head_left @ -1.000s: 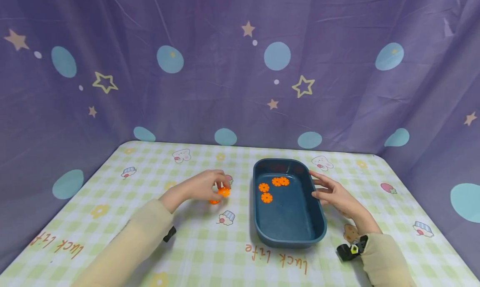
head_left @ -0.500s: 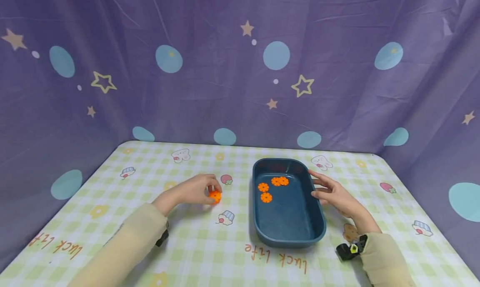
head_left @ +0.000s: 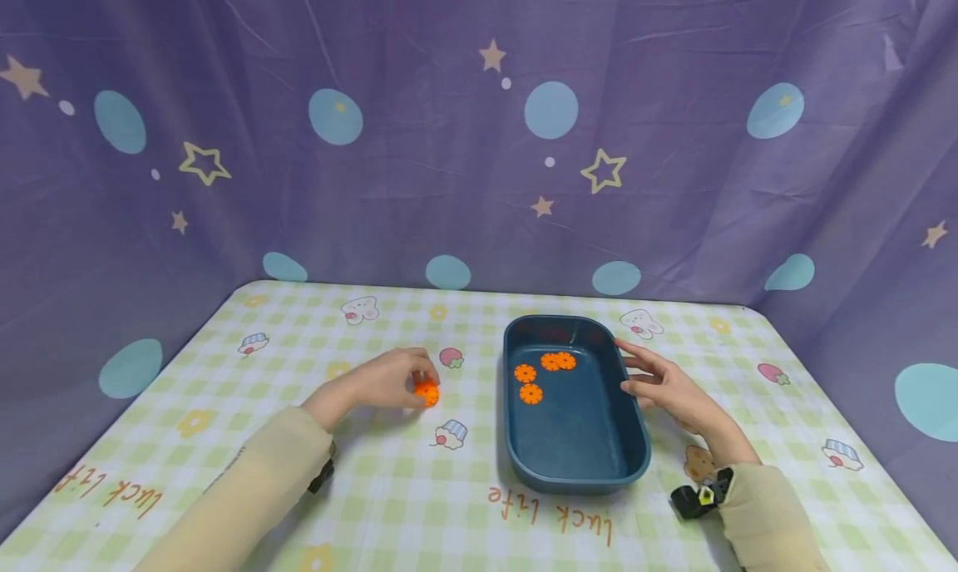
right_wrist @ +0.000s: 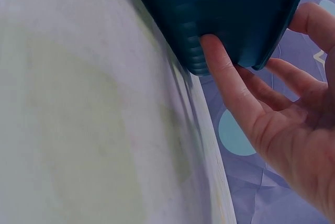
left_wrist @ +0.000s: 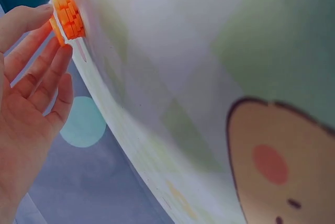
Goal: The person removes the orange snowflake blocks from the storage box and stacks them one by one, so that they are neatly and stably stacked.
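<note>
My left hand (head_left: pixel 385 378) pinches an orange notched disc (head_left: pixel 427 392) between thumb and fingertips over the left part of the table. In the left wrist view that disc (left_wrist: pixel 56 30) leans at the top of a short stack of orange discs (left_wrist: pixel 73 17), with a thin gap showing between them. My right hand (head_left: pixel 669 392) rests against the right side of a dark blue rectangular bin (head_left: pixel 580 439), fingers extended. One straight digit presses the bin's outer wall (right_wrist: pixel 193 20) in the right wrist view. Several orange discs (head_left: pixel 530 394) lie flat inside the bin toward its far left.
A checked tablecloth (head_left: pixel 389 497) with printed cakes, strawberries and lettering covers the table. A purple curtain (head_left: pixel 419 206) with stars and blue dots hangs behind and around it. Black straps with small devices (head_left: pixel 699 497) sit at both wrists.
My left hand has moved slightly left and toward me, bringing an orange disc over the other orange piece there. My right hand, the bin and the discs inside stay in place.
</note>
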